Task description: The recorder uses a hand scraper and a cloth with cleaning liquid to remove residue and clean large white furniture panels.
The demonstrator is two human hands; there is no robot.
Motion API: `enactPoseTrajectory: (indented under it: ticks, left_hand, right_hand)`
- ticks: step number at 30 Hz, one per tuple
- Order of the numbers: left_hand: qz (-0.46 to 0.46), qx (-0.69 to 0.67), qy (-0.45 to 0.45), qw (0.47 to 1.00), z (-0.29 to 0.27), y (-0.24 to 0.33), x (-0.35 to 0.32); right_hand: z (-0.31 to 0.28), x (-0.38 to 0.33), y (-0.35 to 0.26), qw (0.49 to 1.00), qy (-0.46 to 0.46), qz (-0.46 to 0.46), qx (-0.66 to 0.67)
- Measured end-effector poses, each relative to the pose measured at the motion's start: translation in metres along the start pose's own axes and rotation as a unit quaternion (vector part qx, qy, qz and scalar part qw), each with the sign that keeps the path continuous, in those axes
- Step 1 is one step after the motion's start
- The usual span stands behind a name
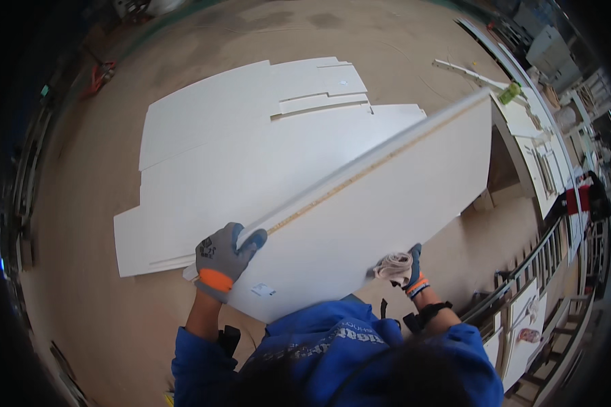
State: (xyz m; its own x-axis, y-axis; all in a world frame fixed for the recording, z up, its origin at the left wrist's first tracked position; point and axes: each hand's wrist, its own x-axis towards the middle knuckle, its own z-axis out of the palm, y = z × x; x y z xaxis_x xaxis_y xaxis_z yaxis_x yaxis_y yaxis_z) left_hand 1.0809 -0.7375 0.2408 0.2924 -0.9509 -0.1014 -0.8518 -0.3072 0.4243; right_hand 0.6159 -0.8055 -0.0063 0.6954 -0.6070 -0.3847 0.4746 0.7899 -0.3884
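A long white board is tilted up in front of me, with a raw tan groove along its upper face and a small label near its close end. My left hand, in a grey glove with an orange cuff, is closed around the board's upper left edge, thumb on the near face. At the lower right edge my gloved right hand is closed on a crumpled pinkish rag. The rag lies against the board's face; some of the right fingers are hidden behind it.
White panels lie spread in a low layer beyond the board. To the right stand a workbench with cut pieces and a green item, and a ladder-like metal rack. A red pallet jack is at the far left.
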Motion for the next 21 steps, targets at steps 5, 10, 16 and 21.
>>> enactPoseTrajectory:
  ticks: [5,10,16,21]
  left_hand:
    - [-0.03,0.031,-0.009,0.999,0.008,-0.041,0.07]
    - [-0.064,0.041,-0.022,0.997,0.017,-0.06,0.096]
    - [-0.11,0.04,-0.01,0.993,0.045,-0.096,0.115]
    - [-0.202,0.078,-0.054,0.975,0.071,-0.105,0.13]
  right_hand:
    - [0.033,0.054,-0.013,0.991,0.13,0.022,0.032]
    - [0.045,0.085,-0.021,0.998,0.038,0.029,0.031]
    - [0.036,0.136,-0.029,0.746,-0.139,-0.231,-0.608]
    - [0.028,0.165,-0.044,0.953,0.104,0.029,-0.282]
